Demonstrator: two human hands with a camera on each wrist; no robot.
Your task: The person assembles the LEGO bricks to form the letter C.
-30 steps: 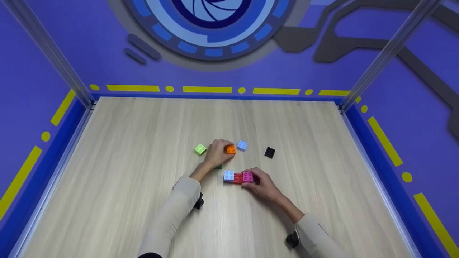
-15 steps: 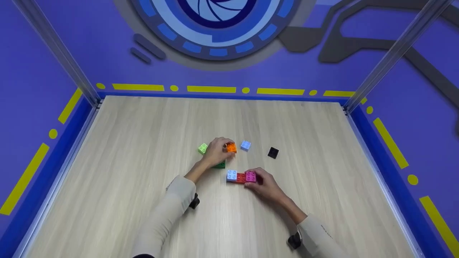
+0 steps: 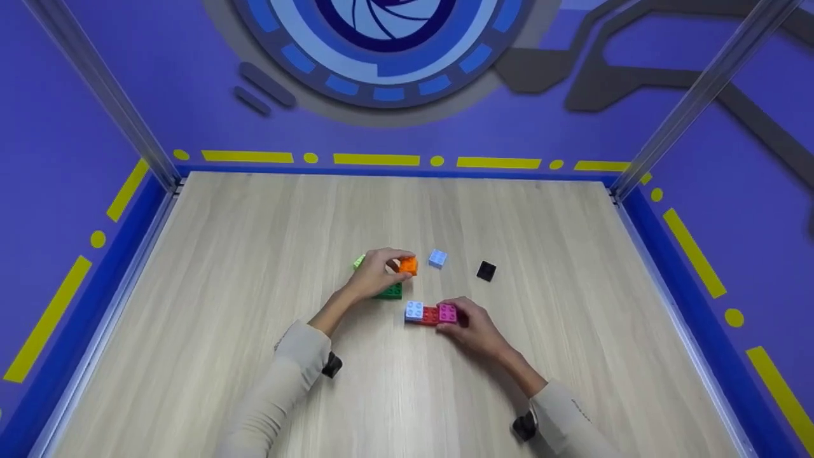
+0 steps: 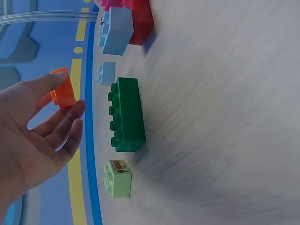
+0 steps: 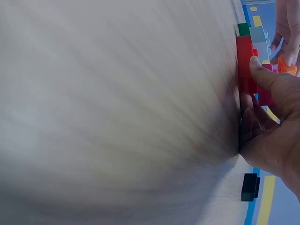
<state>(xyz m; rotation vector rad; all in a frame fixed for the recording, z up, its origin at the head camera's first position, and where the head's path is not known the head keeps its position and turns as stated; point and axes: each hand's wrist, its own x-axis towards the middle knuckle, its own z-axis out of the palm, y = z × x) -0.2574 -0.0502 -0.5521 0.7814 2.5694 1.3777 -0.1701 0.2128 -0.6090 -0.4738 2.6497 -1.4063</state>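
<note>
My left hand (image 3: 372,275) pinches an orange brick (image 3: 408,266) between thumb and fingers. In the left wrist view the orange brick (image 4: 63,87) is held above the table, higher than the green brick. My right hand (image 3: 477,327) grips the right end of a red brick (image 3: 430,316) that lies on the table. On top of the red brick sit a light blue brick (image 3: 414,310) at its left end and a magenta brick (image 3: 447,312) at its right end, red studs showing between them. The right thumb presses the near side of the red brick (image 5: 244,61).
A long dark green brick (image 3: 391,291) lies under the left hand, partly hidden. Behind it is a lime brick (image 4: 119,180) with a printed side. A loose light blue brick (image 3: 437,258) and a black brick (image 3: 486,271) lie farther back. Blue panels (image 3: 394,137) border the table.
The left hand has lifted and tilted the orange brick, shifting slightly left and uncovering more of the green brick. The right hand stays on the red brick; the head view has shifted a little.
</note>
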